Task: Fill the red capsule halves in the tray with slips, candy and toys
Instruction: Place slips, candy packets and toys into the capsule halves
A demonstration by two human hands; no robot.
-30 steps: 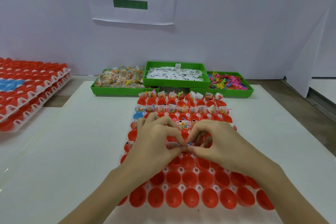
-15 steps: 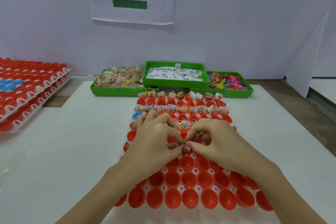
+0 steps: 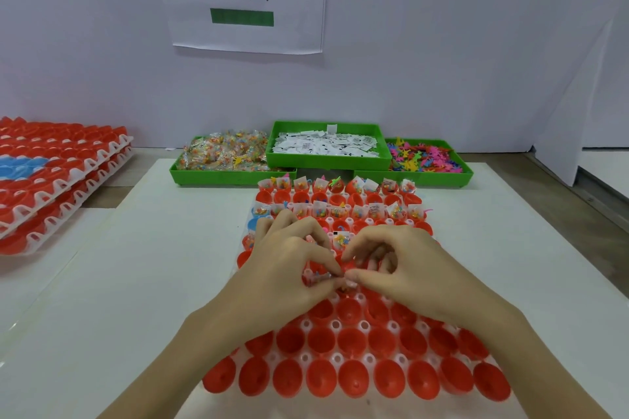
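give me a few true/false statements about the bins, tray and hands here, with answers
1. The bin of paper slips sits between the candy bin and the toy bin. True.
2. The tray's nearest row of red capsule halves is already filled. False: those halves are empty; the filled ones are at the far rows.
3. Both hands meet over the middle of the tray, the left hand and right hand pinching something small. True.
4. The stacked trays lie to the right. False: they lie to the left.

Both hands [image 3: 343,269] edged slightly toward body, pinched packet [image 3: 318,278] lower over tray [image 3: 335,326].
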